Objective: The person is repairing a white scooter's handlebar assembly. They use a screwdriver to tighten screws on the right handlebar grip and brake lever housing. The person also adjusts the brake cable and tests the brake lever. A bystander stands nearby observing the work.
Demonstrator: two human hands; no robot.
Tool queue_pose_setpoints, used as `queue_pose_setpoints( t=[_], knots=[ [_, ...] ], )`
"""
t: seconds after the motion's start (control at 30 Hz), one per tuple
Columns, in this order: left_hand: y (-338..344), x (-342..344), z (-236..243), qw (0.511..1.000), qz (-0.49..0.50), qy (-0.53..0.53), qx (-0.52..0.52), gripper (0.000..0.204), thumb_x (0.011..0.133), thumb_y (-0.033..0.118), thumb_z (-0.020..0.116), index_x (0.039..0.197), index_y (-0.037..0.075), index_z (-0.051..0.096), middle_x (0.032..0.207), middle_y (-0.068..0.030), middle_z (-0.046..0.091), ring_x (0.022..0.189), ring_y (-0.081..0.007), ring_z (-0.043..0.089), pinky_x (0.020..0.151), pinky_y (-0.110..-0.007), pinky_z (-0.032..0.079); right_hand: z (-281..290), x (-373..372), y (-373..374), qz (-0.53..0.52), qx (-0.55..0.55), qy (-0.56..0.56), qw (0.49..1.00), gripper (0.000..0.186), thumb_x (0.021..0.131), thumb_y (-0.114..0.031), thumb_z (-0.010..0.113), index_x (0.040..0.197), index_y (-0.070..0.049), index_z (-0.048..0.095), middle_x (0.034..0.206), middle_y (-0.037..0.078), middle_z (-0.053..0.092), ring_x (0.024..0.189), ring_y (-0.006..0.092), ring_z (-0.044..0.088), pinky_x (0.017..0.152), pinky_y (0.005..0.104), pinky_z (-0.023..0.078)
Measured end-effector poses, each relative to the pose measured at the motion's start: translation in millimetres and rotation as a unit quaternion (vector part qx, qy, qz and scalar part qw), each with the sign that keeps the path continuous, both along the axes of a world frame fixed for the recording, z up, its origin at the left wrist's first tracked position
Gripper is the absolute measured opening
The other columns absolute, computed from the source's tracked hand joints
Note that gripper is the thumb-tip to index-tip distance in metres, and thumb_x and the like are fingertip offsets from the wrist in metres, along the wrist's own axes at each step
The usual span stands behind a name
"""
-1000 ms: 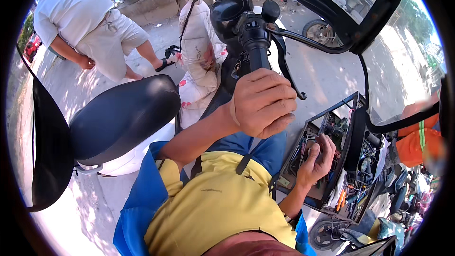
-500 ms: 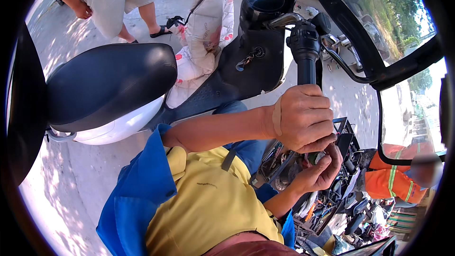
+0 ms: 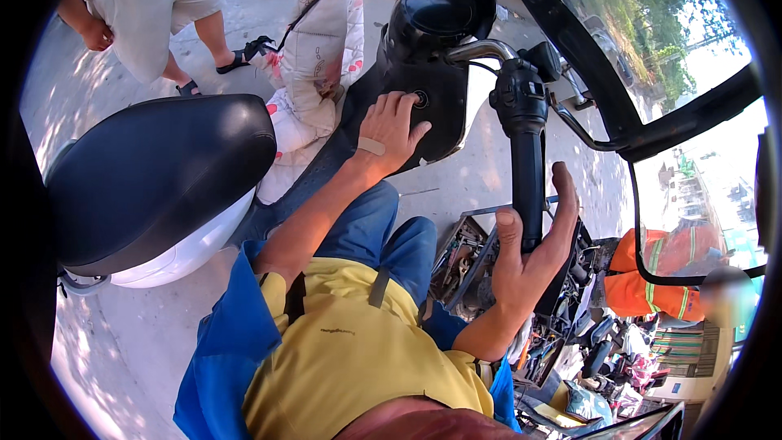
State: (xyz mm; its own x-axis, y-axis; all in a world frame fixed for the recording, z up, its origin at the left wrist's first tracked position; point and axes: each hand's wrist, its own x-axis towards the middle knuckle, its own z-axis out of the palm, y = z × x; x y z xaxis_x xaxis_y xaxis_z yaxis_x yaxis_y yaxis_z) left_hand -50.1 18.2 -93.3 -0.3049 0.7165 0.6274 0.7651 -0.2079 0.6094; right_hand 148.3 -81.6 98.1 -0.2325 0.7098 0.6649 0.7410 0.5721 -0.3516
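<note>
My left hand (image 3: 386, 135) reaches over the black front panel (image 3: 444, 126) of a scooter, its fingertips next to the round ignition lock (image 3: 421, 99). Its thumb stands apart from the bent fingers, and the key is hidden behind the hand. A tan bandage strip (image 3: 371, 146) crosses the wrist. My right hand (image 3: 533, 265) is open at the lower end of the black handlebar grip (image 3: 528, 183), thumb on one side and fingers on the other. Whether the palm touches the grip's end I cannot tell.
The black scooter seat (image 3: 163, 179) is at left, beside a quilted pale cover (image 3: 314, 73). A person in light shorts (image 3: 155, 12) stands beyond. A rack of tools and parts (image 3: 464, 261) and a person in orange (image 3: 652, 297) are at right, behind a windshield frame (image 3: 627, 126).
My left hand has left the handlebar grip and moved left to the ignition lock. The right hand has opened and come up around the grip's end. The view has shifted slightly.
</note>
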Motion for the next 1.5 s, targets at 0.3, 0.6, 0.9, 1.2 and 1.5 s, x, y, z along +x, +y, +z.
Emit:
queue_pose_setpoints(
  t=[0.3, 0.6, 0.9, 1.2, 1.5],
  knots=[
    [78.4, -21.0, -51.5, 0.981, -0.036, 0.143, -0.123, 0.022, 0.096, 0.024, 0.067, 0.109, 0.007, 0.069, 0.109, -0.008, 0.067, 0.104, -0.0315, 0.064, 0.087, -0.046, 0.051, 0.6, 4.4, 1.5, -0.053, -0.076, 0.047, 0.995, 0.085, 0.085, -0.051, 0.08, 0.143, 0.006, 0.055, 0.134, 0.028, 0.064, 0.125, 0.0446, 0.062, 0.108, 0.0487, 0.044],
    [40.1, -44.4, -23.9, 0.978, -0.051, 0.166, -0.111, 0.034, 0.095, 0.03, 0.07, 0.121, 0.01, 0.065, 0.11, -0.0104, 0.067, 0.106, -0.0323, 0.065, 0.086, -0.046, 0.051, 6.9, 3.7, -3.5, -0.093, -0.128, 0.055, 0.986, 0.105, 0.086, -0.079, 0.062, 0.149, 0.005, 0.051, 0.138, 0.026, 0.062, 0.124, 0.042, 0.062, 0.106, 0.0461, 0.045],
    [-23.4, -213.5, 2.8, 0.962, -0.12, 0.131, -0.206, 0.02, 0.098, 0.026, 0.064, 0.101, 0.007, 0.07, 0.092, -0.0138, 0.073, 0.089, -0.037, 0.071, 0.075, -0.049, 0.056, 15.8, -9.9, -3.8, -0.092, -0.174, 0.091, 0.976, 0.095, 0.092, -0.073, 0.055, 0.147, 0.004, 0.055, 0.145, 0.029, 0.058, 0.135, 0.0446, 0.055, 0.116, 0.0487, 0.036],
    [-15.3, -203.1, -29.0, 0.861, -0.081, 0.096, -0.493, 0.032, 0.098, 0.035, 0.066, 0.112, 0.006, 0.069, 0.106, -0.0189, 0.076, 0.102, -0.0371, 0.072, 0.089, -0.05, 0.054, 27.8, -52.5, 1.7, -0.18, -0.045, 0.044, 0.982, 0.086, 0.083, -0.045, 0.083, 0.146, 0.006, 0.054, 0.147, 0.028, 0.058, 0.136, 0.0425, 0.056, 0.116, 0.0478, 0.04],
    [-32.2, -206.9, 22.7, 0.84, -0.034, -0.027, -0.541, 0.042, 0.1, 0.04, 0.061, 0.124, 0.007, 0.069, 0.11, -0.0169, 0.077, 0.107, -0.0383, 0.071, 0.095, -0.046, 0.052, 21.6, -52.7, 6.5, -0.287, -0.117, -0.002, 0.951, 0.096, 0.088, -0.062, 0.076, 0.155, 0.001, 0.046, 0.148, 0.024, 0.058, 0.138, 0.0366, 0.056, 0.113, 0.047, 0.044]
  ],
)
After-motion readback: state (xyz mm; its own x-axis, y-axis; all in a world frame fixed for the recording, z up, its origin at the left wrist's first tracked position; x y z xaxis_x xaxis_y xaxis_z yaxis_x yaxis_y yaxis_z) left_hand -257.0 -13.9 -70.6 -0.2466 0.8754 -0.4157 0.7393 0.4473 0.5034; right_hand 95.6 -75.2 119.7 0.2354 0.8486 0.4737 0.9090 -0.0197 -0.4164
